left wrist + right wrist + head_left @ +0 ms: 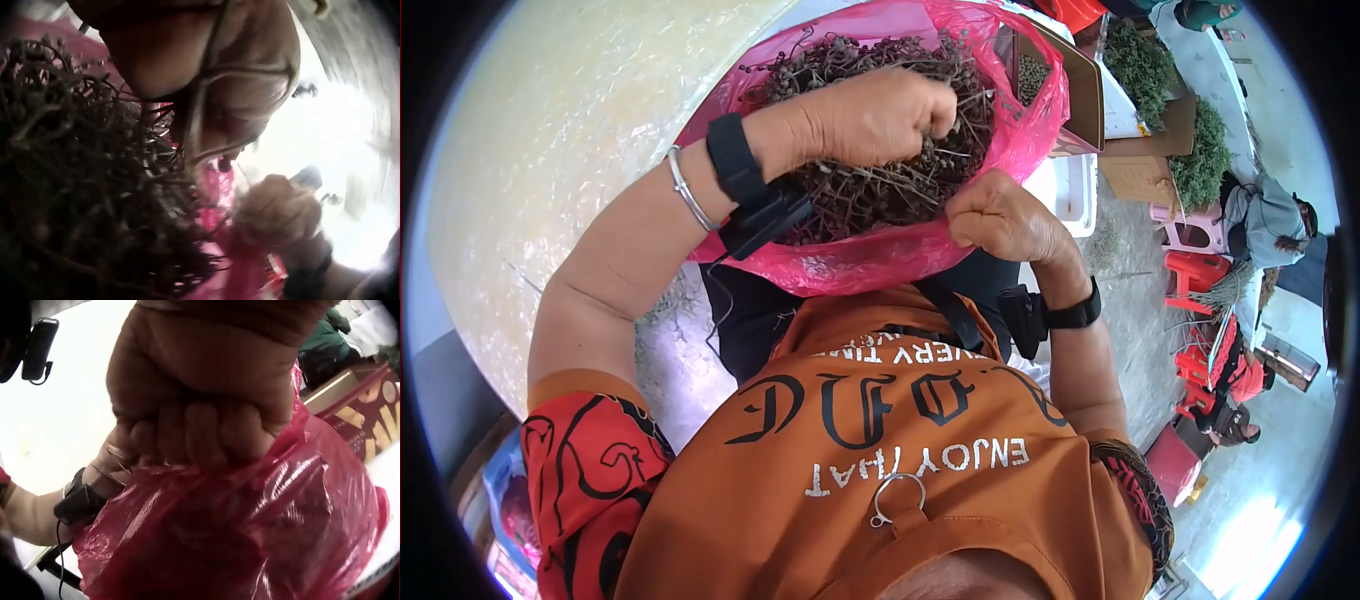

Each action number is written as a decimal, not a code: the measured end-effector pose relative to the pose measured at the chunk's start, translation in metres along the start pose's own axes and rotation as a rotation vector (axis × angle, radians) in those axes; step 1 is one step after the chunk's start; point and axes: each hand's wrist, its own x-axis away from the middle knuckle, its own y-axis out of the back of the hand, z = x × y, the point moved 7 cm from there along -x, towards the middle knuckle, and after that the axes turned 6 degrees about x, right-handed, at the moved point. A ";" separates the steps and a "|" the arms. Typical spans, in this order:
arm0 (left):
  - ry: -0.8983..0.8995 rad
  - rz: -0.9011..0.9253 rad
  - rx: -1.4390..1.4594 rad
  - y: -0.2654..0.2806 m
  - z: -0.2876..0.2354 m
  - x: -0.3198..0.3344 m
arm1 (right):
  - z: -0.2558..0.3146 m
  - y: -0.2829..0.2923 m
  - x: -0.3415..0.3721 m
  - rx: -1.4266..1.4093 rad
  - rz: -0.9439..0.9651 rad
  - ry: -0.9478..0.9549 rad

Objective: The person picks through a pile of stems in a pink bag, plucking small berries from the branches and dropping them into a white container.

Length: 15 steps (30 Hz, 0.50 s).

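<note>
A pink plastic bag (840, 268) sits open before the person, full of dark, dried, tangled plant stems (880, 195) with small round heads. Over the heap, the left hand (865, 115) is curled and grips a few stems. Seen from the left wrist, a thin forked stem (199, 115) crosses that hand's fingers. The right hand (1005, 215) clutches the bag's rim on the near right side. Its fingers (203, 434) fold tightly over the plastic in the right wrist view. Part of the heap is hidden under the left hand and forearm.
A pale, plastic-covered table (570, 130) spans the left. Cardboard boxes (1145, 180) with green plants (1140, 70) stand at right, near a white tray (1080, 195). Red stools (1195, 275) and seated people are farther right. A cable hangs from the left wrist camera.
</note>
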 end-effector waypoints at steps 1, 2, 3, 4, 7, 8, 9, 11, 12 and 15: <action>0.002 -0.001 0.005 0.000 0.000 0.002 | -0.001 0.004 0.008 0.005 -0.181 -0.069; 0.074 -0.038 0.213 0.002 0.004 0.000 | -0.003 0.014 0.017 0.011 -0.373 -0.136; 0.143 -0.074 0.420 0.003 0.008 -0.002 | -0.006 0.017 0.020 0.013 -0.383 -0.139; 0.216 -0.112 0.627 0.003 0.012 -0.002 | -0.011 0.023 0.021 -0.243 -0.431 -0.101; 0.191 -0.202 0.739 0.003 0.023 0.000 | -0.020 0.028 0.017 -0.774 -0.504 -0.006; 0.174 -0.245 0.798 0.004 0.024 -0.001 | -0.017 0.024 0.013 -0.766 -0.512 -0.014; 0.170 -0.243 0.797 0.003 0.024 -0.003 | -0.013 0.021 0.008 -0.754 -0.517 -0.024; 0.150 -0.265 0.797 0.004 0.023 -0.003 | -0.007 0.018 -0.001 -0.739 -0.512 -0.036; 0.143 -0.277 0.796 0.005 0.024 -0.002 | -0.006 0.016 -0.005 -0.718 -0.500 -0.054; 0.099 -0.262 0.704 0.005 0.023 -0.003 | -0.004 0.012 -0.014 -0.682 -0.485 -0.100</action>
